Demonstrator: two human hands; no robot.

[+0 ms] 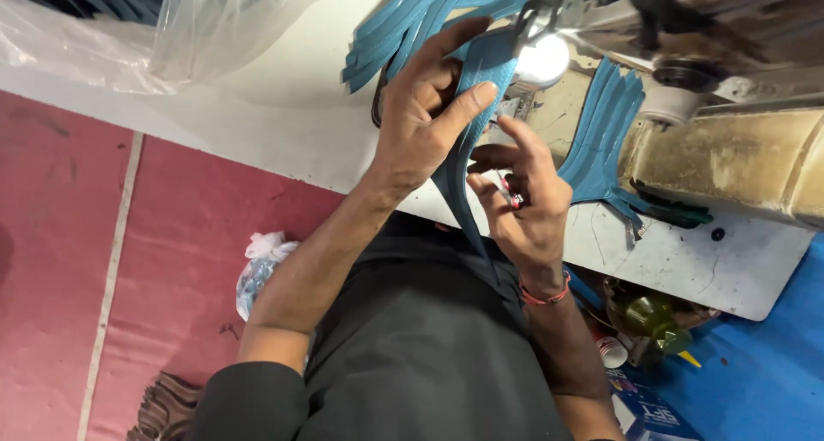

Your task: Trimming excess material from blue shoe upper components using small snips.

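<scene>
My left hand grips a long curved blue leather-like strip, fingers spread over its upper part by the sewing machine's needle area. My right hand, with a red thread band on the wrist, is just below and to the right. It pinches the strip's edge and holds a small cutting tool with a red spot. The strip's narrow tail hangs down over my dark lap.
Blue cut pieces are stacked at the top and right on the white table. A worn sewing machine with a bright lamp stands right. Clear plastic sheet, white bag, green bottle, paper cup.
</scene>
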